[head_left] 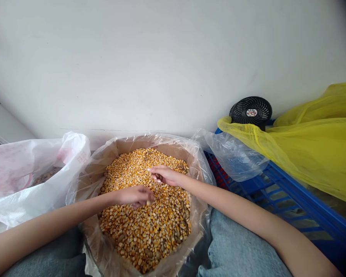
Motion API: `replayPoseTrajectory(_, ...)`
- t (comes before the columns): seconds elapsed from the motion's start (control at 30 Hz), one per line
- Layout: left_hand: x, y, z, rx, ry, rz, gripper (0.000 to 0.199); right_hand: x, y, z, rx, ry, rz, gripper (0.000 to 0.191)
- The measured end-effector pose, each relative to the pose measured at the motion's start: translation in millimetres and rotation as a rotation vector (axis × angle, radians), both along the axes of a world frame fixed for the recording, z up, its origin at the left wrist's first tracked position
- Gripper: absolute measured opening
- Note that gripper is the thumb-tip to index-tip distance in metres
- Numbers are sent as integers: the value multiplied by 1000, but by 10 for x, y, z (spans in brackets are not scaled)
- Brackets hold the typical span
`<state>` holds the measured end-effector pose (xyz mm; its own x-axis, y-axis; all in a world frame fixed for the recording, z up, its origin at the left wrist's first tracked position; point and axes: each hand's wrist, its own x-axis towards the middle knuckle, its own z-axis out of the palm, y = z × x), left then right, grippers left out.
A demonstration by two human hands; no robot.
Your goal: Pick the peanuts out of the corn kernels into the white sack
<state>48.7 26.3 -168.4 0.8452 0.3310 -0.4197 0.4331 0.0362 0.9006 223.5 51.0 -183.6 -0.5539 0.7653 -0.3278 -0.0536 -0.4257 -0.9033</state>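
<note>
Yellow and white corn kernels [150, 238] fill a box lined with a clear plastic bag [200, 169], between my knees. A few brownish pieces lie among the kernels, mostly along the right side. Over the middle of the corn, my left hand [138, 196] has its fingers curled together, slightly blurred, with a pale kernel at the fingertips. Farther back and to the right, my right hand [163, 176] hovers just above the kernels with its fingers bent inward; what they hold, if anything, is too small to make out.
A white plastic bag [54, 192] with brownish contents stands at the left. On the right are a blue crate [291, 192], yellow mesh [314, 150] and a black fan [250, 111]. The white wall [132, 69] rises behind the box.
</note>
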Motion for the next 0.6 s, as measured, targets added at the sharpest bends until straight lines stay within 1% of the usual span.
replayPoseTrajectory(0.07, -36, 114, 44, -336, -80, 252, 12, 25, 33, -21, -77, 71, -58, 24)
replayPoseTrajectory(0.1, -55, 163, 56, -451, -136, 344, 11, 34, 49, -30, -124, 90, -69, 23)
replayPoseTrajectory(0.13, -73, 204, 64, -523, -192, 415, 11, 41, 63, -37, -171, 105, -77, 22)
replayPoseTrajectory(0.2, -102, 262, 73, -567, -264, 521, 12, 48, 86, -47, -235, 134, -93, 19)
replayPoseTrajectory(0.27, -126, 297, 86, -543, -300, 613, 16, 51, 100, -55, -248, 144, -116, 18)
replayPoseTrajectory(0.3, -138, 313, 99, -522, -315, 652, 19, 52, 105, -58, -247, 136, -125, 20)
replayPoseTrajectory(0.37, -169, 357, 136, -472, -354, 714, 23, 56, 112, -63, -230, 94, -144, 31)
replayPoseTrajectory(0.43, -221, 432, 178, -413, -388, 770, 22, 61, 116, -71, -187, 48, -166, 41)
replayPoseTrajectory(0.53, -367, 601, 216, -239, -375, 901, 21, 69, 124, -93, -86, 3, -199, 46)
replayPoseTrajectory(0.6, -515, 727, 208, -67, -272, 967, 22, 76, 133, -115, 1, -83, -227, 44)
